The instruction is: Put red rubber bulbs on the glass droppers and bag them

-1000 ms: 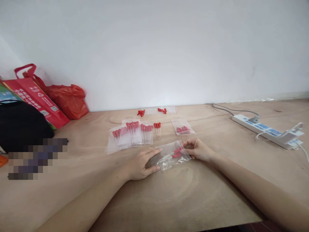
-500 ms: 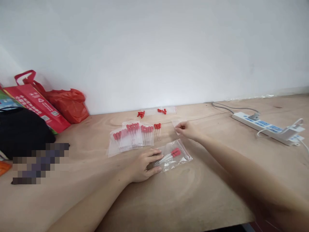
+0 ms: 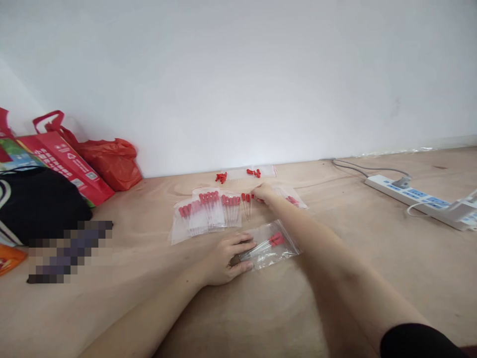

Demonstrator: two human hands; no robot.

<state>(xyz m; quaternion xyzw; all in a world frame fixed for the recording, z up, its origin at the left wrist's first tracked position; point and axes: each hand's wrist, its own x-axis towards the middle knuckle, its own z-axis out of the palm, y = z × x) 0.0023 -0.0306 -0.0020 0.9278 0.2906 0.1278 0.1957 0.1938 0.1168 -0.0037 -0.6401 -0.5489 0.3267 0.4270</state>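
My left hand (image 3: 233, 258) lies on the table with fingers spread, the fingertips on the open-end side of a clear zip bag (image 3: 266, 261). Inside that bag are glass droppers with red rubber bulbs (image 3: 276, 239). My right hand (image 3: 263, 192) reaches over the table, its fingers pinched at the red bulb of a dropper (image 3: 252, 197). Two more loose droppers (image 3: 245, 197) lie just left of it. Further left, several filled bags of droppers (image 3: 204, 211) overlap in a row. Partly behind my right forearm is another bag (image 3: 290, 193) showing red bulbs.
Near the wall lie loose red bulbs (image 3: 221, 177) and a flat clear bag (image 3: 236, 172) with more red bulbs. A white power strip (image 3: 421, 198) with cables stands at right. Red bags (image 3: 108, 161) and a black bag (image 3: 40, 204) are at left.
My right hand has moved left from a clear bag to the loose droppers, uncovering that bag. My left hand stays on its bag. The view has shifted slightly.
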